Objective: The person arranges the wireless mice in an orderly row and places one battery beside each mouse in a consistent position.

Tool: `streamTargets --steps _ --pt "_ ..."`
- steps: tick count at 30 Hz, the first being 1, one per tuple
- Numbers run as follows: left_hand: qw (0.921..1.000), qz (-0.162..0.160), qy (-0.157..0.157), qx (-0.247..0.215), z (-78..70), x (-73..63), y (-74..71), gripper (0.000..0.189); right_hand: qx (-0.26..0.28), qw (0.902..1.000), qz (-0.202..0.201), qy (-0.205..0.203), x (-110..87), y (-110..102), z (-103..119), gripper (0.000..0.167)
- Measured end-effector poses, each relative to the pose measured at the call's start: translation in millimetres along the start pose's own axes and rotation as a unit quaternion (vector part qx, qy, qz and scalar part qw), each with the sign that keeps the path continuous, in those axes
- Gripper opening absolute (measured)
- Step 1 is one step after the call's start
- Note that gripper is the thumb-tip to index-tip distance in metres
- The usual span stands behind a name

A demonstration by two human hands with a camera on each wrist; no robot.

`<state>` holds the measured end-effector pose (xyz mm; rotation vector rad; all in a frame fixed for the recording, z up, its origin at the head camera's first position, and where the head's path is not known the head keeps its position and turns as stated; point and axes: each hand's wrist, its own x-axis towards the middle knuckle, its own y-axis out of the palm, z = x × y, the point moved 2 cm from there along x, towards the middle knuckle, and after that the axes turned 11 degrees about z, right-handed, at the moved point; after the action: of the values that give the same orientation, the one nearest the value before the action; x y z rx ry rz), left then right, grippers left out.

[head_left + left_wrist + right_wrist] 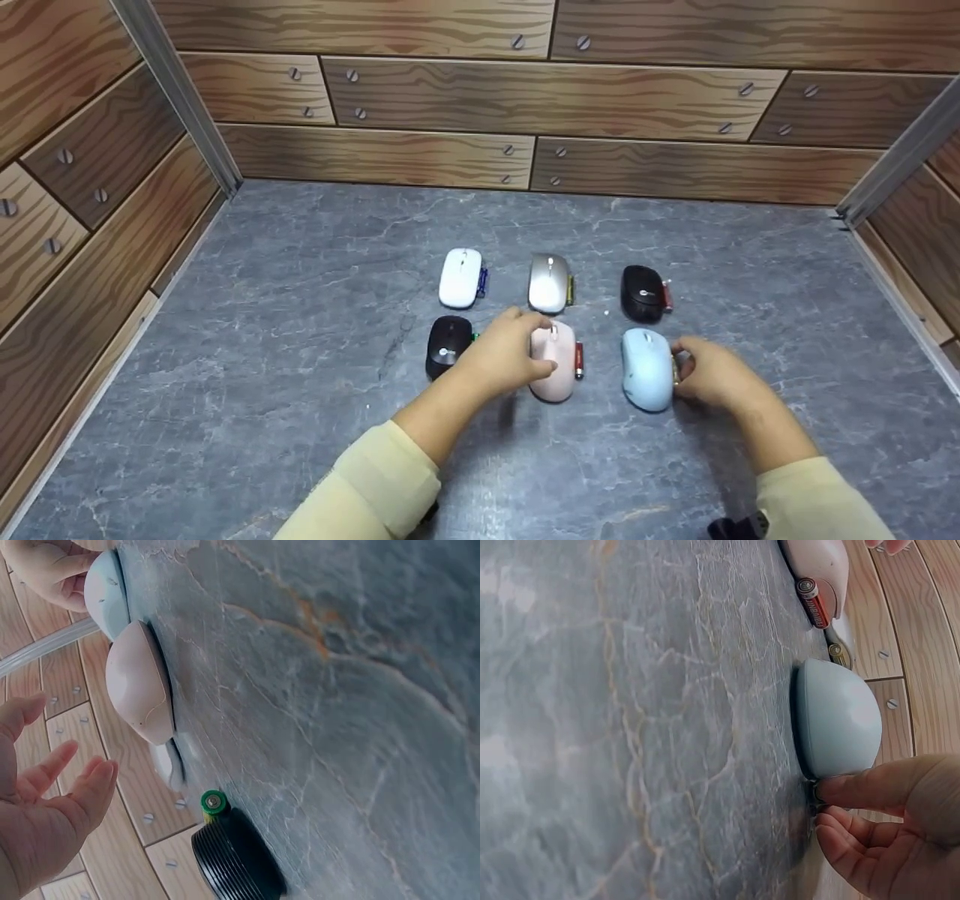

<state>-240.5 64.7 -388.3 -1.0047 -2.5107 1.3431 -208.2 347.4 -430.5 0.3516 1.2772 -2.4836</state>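
Observation:
My left hand (504, 354) hovers over the pink mouse (553, 382), thumb and fingers spread apart with nothing between them. In the left wrist view those fingers (94, 791) stand off from the mouse. Beside the light blue mouse (648, 371), my right hand (712, 375) pinches a small battery (815, 792) at the mouse's right side, close to the tabletop. Thumb and fingertips cover most of that battery. A red battery (579, 360) lies along the right side of the pink mouse. Left of it, a black mouse (448, 345) has a green-ended battery (214, 801) beside it.
In the back row are a white mouse (460, 279) with a blue battery (483, 283), a silver mouse (548, 285) with a yellow battery (570, 289), and another black mouse (641, 294) with a red battery (667, 297). Wood-patterned walls (435, 97) enclose the grey marbled tabletop (300, 315).

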Motion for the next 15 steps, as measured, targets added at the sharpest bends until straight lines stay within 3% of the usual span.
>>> streamTargets --steps 15 --pt "0.9999 -0.001 -0.014 -0.004 8.2 0.0 0.5 0.054 0.019 0.9998 0.010 0.004 -1.1 -3.7 -4.1 0.061"
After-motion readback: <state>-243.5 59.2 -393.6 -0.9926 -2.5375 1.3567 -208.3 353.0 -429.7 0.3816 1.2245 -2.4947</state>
